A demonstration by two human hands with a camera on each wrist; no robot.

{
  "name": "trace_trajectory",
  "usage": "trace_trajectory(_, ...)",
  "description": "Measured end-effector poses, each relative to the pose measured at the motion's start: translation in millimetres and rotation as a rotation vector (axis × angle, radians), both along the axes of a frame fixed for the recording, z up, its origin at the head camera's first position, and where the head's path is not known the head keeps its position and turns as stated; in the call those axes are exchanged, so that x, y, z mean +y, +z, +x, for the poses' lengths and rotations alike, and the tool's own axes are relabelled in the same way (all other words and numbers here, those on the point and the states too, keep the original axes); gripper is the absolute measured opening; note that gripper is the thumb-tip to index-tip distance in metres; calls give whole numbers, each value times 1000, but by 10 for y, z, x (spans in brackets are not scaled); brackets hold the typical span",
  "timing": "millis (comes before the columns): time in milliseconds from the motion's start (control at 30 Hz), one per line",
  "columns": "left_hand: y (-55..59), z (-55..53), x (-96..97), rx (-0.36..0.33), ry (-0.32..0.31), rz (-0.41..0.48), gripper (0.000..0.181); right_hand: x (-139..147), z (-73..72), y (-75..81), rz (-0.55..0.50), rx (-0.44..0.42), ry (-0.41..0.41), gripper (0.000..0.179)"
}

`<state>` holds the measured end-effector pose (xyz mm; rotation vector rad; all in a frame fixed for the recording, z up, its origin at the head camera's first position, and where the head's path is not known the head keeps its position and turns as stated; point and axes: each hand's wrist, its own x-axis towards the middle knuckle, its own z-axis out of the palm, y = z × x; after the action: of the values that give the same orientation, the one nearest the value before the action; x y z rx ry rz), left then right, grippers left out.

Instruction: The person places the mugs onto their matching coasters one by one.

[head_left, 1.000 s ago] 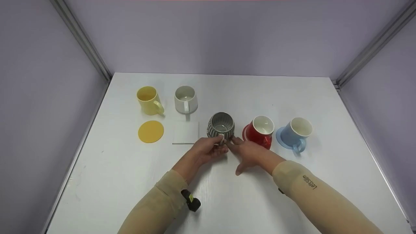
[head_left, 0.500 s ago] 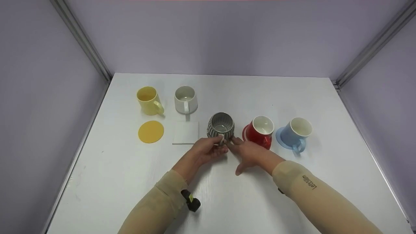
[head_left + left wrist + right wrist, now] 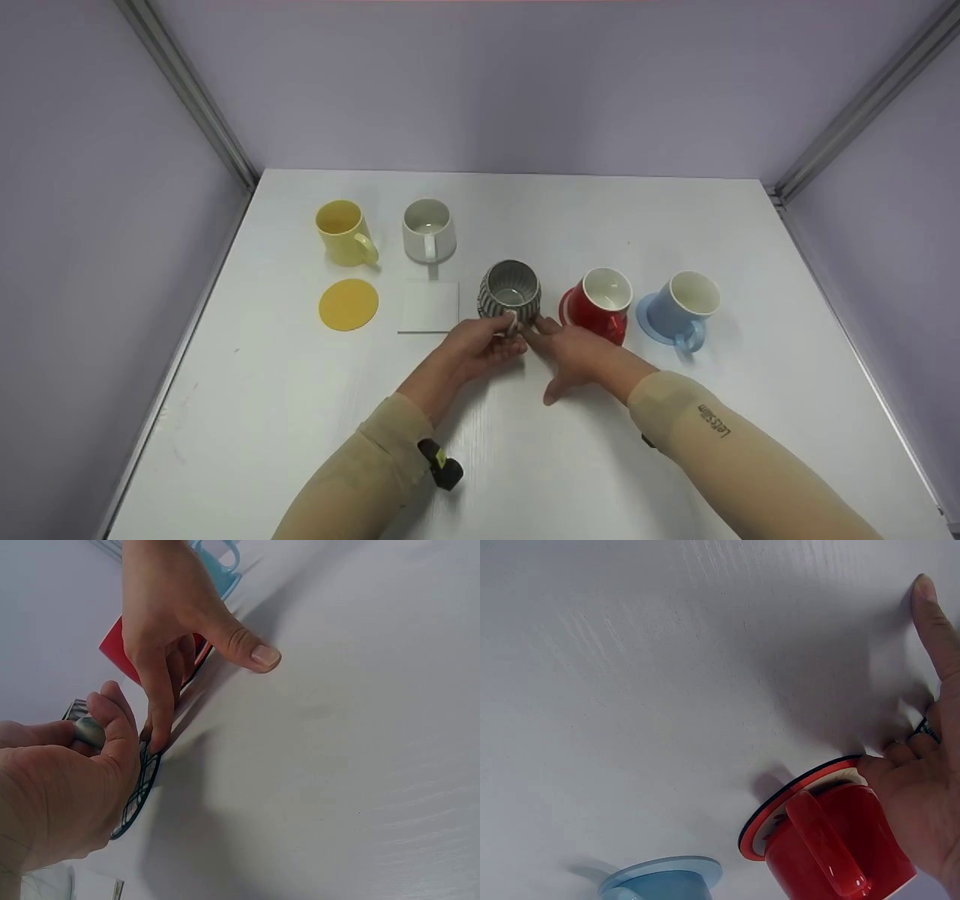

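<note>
My left hand [image 3: 476, 349] pinches the handle of a grey ribbed mug [image 3: 511, 289] between thumb and fingers, at the middle of the white table. The mug stands upright over a dark-rimmed patterned coaster [image 3: 141, 799], whose edge shows in the left wrist view. My right hand [image 3: 576, 352] reaches in from the right, its fingertips at the edge of that coaster and its thumb spread away over the table. Close beside the right hand, a red mug [image 3: 836, 840] stands on a red-rimmed coaster [image 3: 754, 836]. Most of the grey mug is hidden behind the hands in the left wrist view.
A blue mug [image 3: 682, 304] on a blue coaster [image 3: 651, 328] stands at the right. At the back left are a yellow mug [image 3: 345, 244] and a white mug [image 3: 429, 240]. In front of them lie a round yellow coaster [image 3: 348, 304] and a square white coaster [image 3: 429, 306].
</note>
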<state>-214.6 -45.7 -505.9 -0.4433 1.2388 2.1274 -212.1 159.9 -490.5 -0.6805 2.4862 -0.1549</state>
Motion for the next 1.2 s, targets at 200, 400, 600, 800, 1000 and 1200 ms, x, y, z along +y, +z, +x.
trace_trajectory(200, 6, 5, -9, -7, -12, -17, 29, -9, 0, 1, 16, -12, -8, 121)
trace_trajectory(400, 11, 9, 8, -7, -1, -18, 27, -1, -2, 1, 21, -20, -17, 122)
trace_trajectory(600, 6, 6, 10, -13, 10, -9, 25, -9, 6, 11, 20, -28, -30, 121)
trace_trajectory(800, 9, 12, -1, -15, 15, -13, 24, -11, 2, 14, 19, -29, -31, 121)
trace_trajectory(1000, 24, 25, -1, -10, 17, 8, 25, -8, -3, 18, 11, -20, -41, 120)
trace_trajectory(1200, 23, 34, -3, -9, 11, 8, 26, -9, 10, 13, 8, -26, -59, 120)
